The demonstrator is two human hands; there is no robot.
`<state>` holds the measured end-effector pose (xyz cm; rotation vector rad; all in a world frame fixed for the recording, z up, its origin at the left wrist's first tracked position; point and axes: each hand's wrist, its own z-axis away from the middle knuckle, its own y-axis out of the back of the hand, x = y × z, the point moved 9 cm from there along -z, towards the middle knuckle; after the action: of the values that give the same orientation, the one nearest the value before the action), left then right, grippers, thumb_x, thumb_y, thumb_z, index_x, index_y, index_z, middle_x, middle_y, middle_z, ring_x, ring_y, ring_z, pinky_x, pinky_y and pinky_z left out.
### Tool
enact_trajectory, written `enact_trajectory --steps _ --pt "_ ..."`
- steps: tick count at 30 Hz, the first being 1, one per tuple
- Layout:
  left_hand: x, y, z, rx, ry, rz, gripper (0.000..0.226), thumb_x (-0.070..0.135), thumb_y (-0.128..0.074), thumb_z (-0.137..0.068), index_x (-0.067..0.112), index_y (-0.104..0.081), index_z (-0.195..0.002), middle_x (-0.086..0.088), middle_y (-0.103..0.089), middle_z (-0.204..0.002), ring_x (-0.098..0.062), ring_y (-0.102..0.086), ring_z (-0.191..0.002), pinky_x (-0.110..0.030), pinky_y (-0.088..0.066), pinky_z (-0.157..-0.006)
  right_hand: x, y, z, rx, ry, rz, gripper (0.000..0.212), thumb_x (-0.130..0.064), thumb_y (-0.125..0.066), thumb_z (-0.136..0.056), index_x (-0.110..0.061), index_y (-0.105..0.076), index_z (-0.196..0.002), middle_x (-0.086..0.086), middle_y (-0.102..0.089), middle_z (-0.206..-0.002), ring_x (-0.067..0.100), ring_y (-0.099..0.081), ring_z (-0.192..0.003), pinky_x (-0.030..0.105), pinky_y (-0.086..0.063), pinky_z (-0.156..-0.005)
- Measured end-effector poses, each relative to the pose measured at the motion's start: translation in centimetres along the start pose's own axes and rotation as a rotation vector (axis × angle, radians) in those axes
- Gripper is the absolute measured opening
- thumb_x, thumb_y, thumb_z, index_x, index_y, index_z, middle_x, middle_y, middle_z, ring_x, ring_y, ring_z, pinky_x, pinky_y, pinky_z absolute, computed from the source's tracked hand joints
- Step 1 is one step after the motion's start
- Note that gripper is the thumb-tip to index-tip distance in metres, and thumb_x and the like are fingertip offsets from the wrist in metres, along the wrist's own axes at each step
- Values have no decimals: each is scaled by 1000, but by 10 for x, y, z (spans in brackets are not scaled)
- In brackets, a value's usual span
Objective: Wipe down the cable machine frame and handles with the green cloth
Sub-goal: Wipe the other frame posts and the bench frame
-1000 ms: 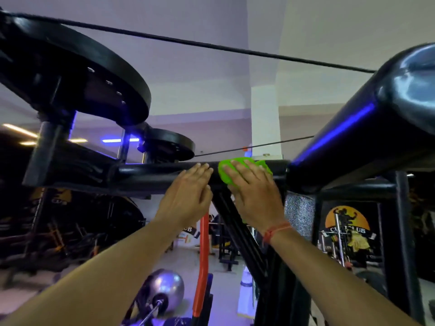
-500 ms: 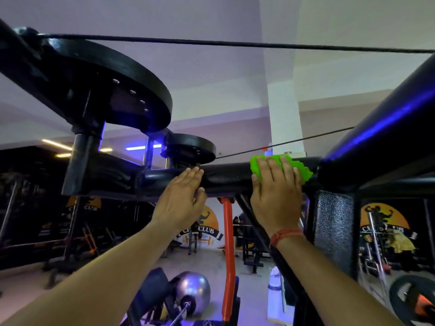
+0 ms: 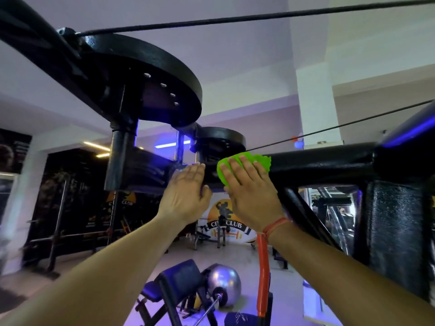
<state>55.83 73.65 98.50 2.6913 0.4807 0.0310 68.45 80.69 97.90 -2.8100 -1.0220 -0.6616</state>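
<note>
Your right hand [image 3: 253, 196] presses the cloth [image 3: 244, 165] flat on the top bar [image 3: 317, 164], fingers straight, not clenched. Bar runs left-right; unwiped length lies to your right, w/ left hand [image 3: 186, 196] flat on the bar just beside, holding nothing.

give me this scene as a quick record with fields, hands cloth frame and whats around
setting: gym, seen from below the top of a cable machine
right hand: flat, straight fingers pressing the green cloth against the black crossbar
left hand: open, fingers straight, resting on the same crossbar just left of the cloth
cloth position: near the small pulley
above: large pulley, upper cable
below: silver exercise ball, padded bench, orange handle
wrist: orange thread on the right wrist
</note>
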Motion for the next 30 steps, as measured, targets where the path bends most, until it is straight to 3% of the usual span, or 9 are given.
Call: enact_trajectory --steps 6,10,12,15,17,22,24,27,30 --pt "-14 1 -3 -110 -38 -243 65 42 -31 -101 15 -23 -159 -2 -32 -163 -18 -20 -153 -45 -7 -126 3 -2 7 88 -155 -33 66 -26 -52 -94 -16 -34 -157 7 -39 -159 33 -28 -150 51 -17 -124" --pt "-24 4 -4 -180 -88 -363 68 44 -31 -99 16 -16 -160 -1 -28 -164 -18 -20 -153 -48 -4 -126 -45 -23 -13 26 64 -89 67 -25 -49 -92 -17 -34 -157 8 -34 -162 31 -25 -152 50 -13 -125" --pt "-31 6 -5 -228 -93 -446 69 46 -30 -99 15 -17 -160 0 -28 -164 -18 -23 -152 -50 -2 -125 -41 -21 -16 30 22 -123 66 -25 -53 -92 -19 -37 -156 5 -38 -160 29 -28 -151 49 -16 -125" --pt "-38 18 -7 -272 -89 -551 67 47 -30 -99 14 -27 -157 0 -35 -161 -19 -28 -149 -56 -2 -123 -37 -21 -10 58 -172 -193 70 -24 -56 -92 -17 -32 -157 6 -36 -161 31 -24 -152 50 -14 -125" --pt "-40 28 -6 -278 -105 -624 66 46 -30 -97 14 -34 -154 0 -42 -156 -18 -32 -147 -58 -2 -122 -57 -29 -17 59 -170 -237 73 -22 -57 -88 -14 -33 -157 9 -35 -161 32 -22 -153 50 -12 -125" --pt "-46 70 6 -181 -118 -714 73 42 -19 -82 13 -53 -140 1 -57 -143 -16 -41 -141 -52 -6 -123 -102 -47 -67 66 -157 -387 62 -22 -52 -82 -9 -53 -143 14 -57 -144 35 -46 -140 44 -20 -121" --pt "-51 91 12 -106 -117 -719 69 40 -26 -83 13 -56 -139 0 -58 -144 -16 -42 -141 -50 -12 -124 -117 -51 -81 90 -279 -551 59 -21 -43 -85 -8 -56 -141 15 -61 -139 34 -51 -136 43 -24 -119" --pt "-59 116 23 -37 -138 -725 68 37 -30 -82 9 -62 -134 -5 -62 -139 -19 -47 -139 -46 -17 -121 -133 -54 -87 186 -578 -1013 47 -15 -50 -97 -12 -55 -143 11 -61 -140 29 -52 -131 42 -38 -114" --pt "-73 132 35 -32 -118 -705 68 36 -29 -85 9 -58 -140 -6 -56 -146 -21 -42 -143 -45 -26 -121 -150 -62 -77 143 -888 -1496 46 -25 -52 -103 -35 -49 -148 0 -54 -149 26 -52 -132 41 -42 -110"
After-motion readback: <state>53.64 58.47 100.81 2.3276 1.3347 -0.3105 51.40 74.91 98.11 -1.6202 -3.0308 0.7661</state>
